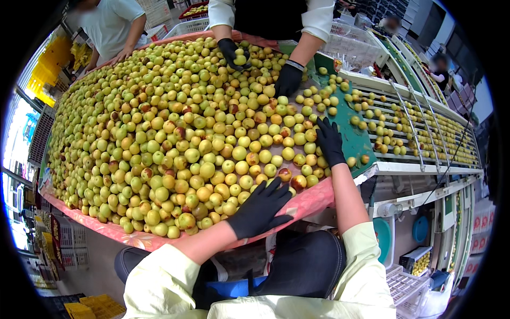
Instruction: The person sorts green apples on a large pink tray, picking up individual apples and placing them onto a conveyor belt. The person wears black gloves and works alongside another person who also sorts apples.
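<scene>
My left hand (pixel 261 209), in a black glove, rests over the padded pink edge (pixel 297 203) of the sorting table. Its fingers are spread, with the tips at the nearest fruit and nothing held. At the table's right end, my gloved right hand (pixel 330 141) lies with fingers apart against several loose jujubes (pixel 310 148), beside the green chute (pixel 350 137). A deep heap of yellow-green jujubes (pixel 159 131), some with red-brown patches, spreads to my left. Around my hands the fruit thins to about one layer.
Across the table, a co-worker's gloved hand (pixel 235 56) holds fruit while the other glove (pixel 289 79) reaches into the heap. Another person (pixel 111 32) leans at the far left. A roller conveyor (pixel 418 135) carries jujubes off to the right. Plastic crates (pixel 408 287) stand at lower right.
</scene>
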